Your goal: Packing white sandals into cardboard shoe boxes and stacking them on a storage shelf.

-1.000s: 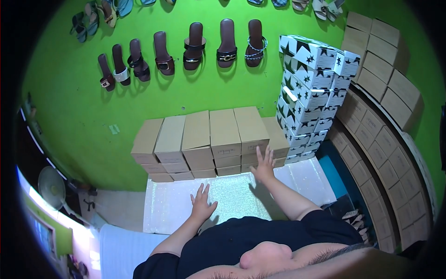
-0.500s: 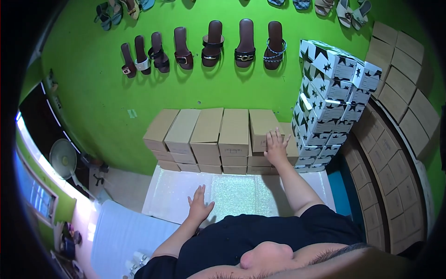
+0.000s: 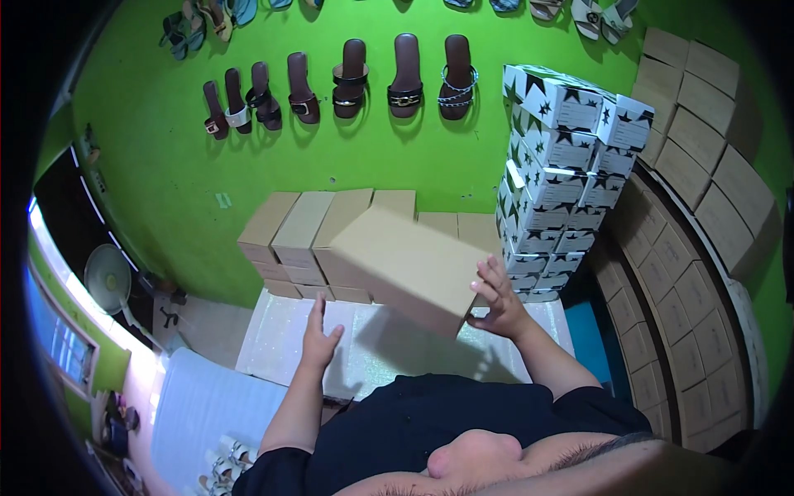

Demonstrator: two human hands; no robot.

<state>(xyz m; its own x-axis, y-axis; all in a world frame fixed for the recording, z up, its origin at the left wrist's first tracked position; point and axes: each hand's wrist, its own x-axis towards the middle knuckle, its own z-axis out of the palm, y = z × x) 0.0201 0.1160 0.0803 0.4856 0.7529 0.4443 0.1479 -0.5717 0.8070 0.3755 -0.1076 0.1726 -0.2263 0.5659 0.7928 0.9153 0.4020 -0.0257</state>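
My right hand (image 3: 498,303) grips one end of a brown cardboard shoebox (image 3: 405,266), thumb low and fingers along its end. The box hangs tilted above the white tabletop (image 3: 281,322), its far end reaching up to the left and casting a shadow below. To the left of the box, my left hand (image 3: 321,337) is raised over the table with thumb and fingers apart, touching nothing. Behind stands a row of stacked brown boxes (image 3: 302,231), partly hidden by the held one. Lower brown boxes (image 3: 459,225) show at the row's right end.
A tall stack of white boxes with black stars (image 3: 556,178) stands at the table's right. Shelves of brown boxes (image 3: 691,289) line the right side. Slippers (image 3: 405,78) hang on the green wall. At left are a fan (image 3: 108,277) and a pale blue surface with white sandals (image 3: 227,465).
My right hand has taken a box from the right part of the row and brought it nearer, tilted. My left hand has moved left and up. The view has shifted slightly right.
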